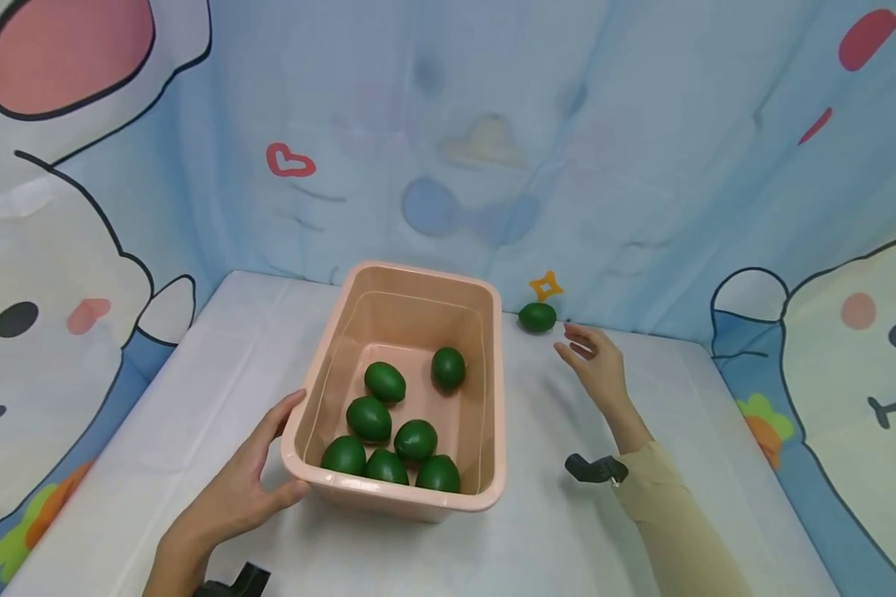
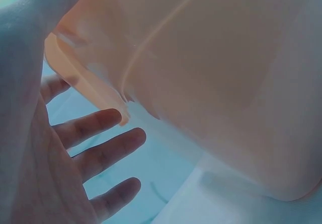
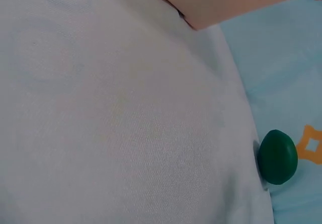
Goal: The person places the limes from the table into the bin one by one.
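A pale pink plastic bin [image 1: 418, 311] stands on the white table, with several dark green, lime-like fruits [image 1: 369, 419] lying loose on its floor, mostly toward the near end. My left hand [image 1: 242, 481] rests at the bin's near left corner, thumb along the front and index finger by the left rim. In the left wrist view its other fingers [image 2: 108, 153] stretch out apart from the bin wall [image 2: 226, 58]. Another green fruit [image 1: 537, 317] lies at the table's back edge. Just right of it, my right hand [image 1: 596, 365] holds nothing, fingers loosely bent. The right wrist view shows that fruit [image 3: 277, 157] but no fingers.
A light blue printed curtain [image 1: 433, 108] hangs behind the table and along both sides. The white tablecloth [image 1: 552, 531] spreads around the bin. Dark wrist camera mounts [image 1: 596, 469] sit at both wrists.
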### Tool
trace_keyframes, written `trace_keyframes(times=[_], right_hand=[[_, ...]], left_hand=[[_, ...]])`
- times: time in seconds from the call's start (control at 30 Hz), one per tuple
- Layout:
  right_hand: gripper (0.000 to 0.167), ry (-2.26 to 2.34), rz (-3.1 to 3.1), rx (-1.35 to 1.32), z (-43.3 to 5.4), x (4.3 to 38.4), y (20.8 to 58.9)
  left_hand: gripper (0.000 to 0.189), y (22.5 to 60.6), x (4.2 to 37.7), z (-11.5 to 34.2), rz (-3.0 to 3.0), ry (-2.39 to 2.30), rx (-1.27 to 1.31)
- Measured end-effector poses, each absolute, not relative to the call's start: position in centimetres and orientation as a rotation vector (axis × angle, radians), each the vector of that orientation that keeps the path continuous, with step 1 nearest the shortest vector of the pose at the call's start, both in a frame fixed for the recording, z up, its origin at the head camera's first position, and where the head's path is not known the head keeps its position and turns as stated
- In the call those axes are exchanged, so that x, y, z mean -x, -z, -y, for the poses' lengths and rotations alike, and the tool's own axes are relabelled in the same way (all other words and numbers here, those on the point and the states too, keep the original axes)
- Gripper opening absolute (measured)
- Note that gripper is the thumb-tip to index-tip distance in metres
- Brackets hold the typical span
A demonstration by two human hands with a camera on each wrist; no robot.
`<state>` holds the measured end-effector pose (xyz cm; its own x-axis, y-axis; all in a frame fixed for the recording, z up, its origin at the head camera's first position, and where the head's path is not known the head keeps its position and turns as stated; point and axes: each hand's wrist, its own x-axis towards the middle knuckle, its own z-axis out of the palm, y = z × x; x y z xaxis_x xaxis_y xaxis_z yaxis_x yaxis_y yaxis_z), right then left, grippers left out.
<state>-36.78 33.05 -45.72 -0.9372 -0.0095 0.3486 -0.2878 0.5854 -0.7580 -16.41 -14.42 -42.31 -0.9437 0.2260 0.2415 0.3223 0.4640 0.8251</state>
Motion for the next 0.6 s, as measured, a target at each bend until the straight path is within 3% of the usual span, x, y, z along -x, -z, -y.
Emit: trace_keyframes(times=[0.6], right_hand=[[0.054,-1.377,2.512,-0.087,-33.3,40.0,48.7]], left_hand=[[0.088,42.8,16.6,14.4,2.651,1.498,0.404]])
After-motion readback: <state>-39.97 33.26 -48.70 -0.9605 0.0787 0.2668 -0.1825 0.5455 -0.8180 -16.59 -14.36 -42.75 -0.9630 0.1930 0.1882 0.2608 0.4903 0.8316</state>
